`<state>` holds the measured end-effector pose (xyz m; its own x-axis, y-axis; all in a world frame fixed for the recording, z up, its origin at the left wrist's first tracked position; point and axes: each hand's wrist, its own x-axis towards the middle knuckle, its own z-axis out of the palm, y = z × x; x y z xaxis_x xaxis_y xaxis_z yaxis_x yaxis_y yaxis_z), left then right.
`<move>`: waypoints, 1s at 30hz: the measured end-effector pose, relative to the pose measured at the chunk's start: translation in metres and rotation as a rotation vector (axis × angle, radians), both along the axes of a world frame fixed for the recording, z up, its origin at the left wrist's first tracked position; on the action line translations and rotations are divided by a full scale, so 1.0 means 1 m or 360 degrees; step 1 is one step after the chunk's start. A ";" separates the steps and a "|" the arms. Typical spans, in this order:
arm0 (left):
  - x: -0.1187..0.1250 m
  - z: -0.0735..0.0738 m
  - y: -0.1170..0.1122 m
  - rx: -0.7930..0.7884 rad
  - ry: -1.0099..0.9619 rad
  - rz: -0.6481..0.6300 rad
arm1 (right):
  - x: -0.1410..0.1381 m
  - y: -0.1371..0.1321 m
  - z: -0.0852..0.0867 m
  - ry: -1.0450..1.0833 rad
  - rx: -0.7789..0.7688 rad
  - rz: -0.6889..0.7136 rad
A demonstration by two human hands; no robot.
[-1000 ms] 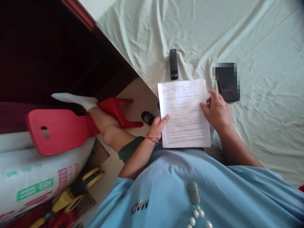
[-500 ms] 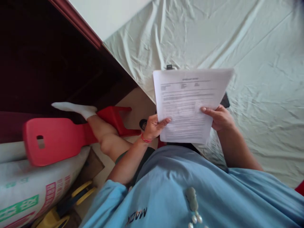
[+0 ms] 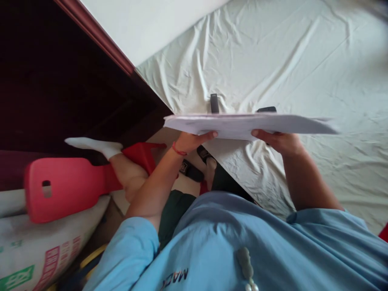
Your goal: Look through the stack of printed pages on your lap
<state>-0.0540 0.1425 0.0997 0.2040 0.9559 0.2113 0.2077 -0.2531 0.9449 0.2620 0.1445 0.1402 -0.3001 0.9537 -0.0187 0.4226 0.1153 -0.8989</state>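
Note:
A stack of white paper sheets (image 3: 233,124) is held up between my two hands, tilted so that mostly its edge and a thin strip of one side show. My left hand (image 3: 194,141), with a red string bracelet at the wrist, grips it left of the middle, thumb on the near side. My right hand (image 3: 280,140) grips it right of the middle, thumb pointing inward. The fingers of both hands are largely hidden behind the sheets. Just beyond the paper, a black strip-like object (image 3: 214,103) and a dark flat object (image 3: 267,109) lie on the pale cloth, each partly covered.
A wrinkled pale cloth (image 3: 273,56) covers the surface ahead and to the right. Red plastic chairs (image 3: 65,182) stand at left, one beneath an outstretched leg with a white sock (image 3: 93,144). A printed sack (image 3: 54,238) lies at lower left. Black slippers (image 3: 190,170) are below.
The stack has swung from facing me, with its printed text visible, to nearly edge-on. Both hands still hold it, and more of the floor and slippers shows beneath.

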 end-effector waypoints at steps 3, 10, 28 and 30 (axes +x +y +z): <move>0.000 0.004 -0.005 0.0153 -0.0024 -0.0093 | -0.001 0.000 -0.001 0.0071 0.0027 0.0098; 0.009 0.006 -0.012 -0.0101 -0.0261 0.0134 | -0.003 -0.002 -0.022 0.0412 -0.0062 -0.0126; 0.050 -0.057 -0.062 -0.1051 -0.1058 0.0432 | 0.013 -0.058 -0.073 0.0386 -0.1062 -0.0193; 0.054 -0.055 -0.062 -0.0996 -0.0967 0.0474 | 0.014 -0.055 -0.071 0.0087 -0.0810 -0.0217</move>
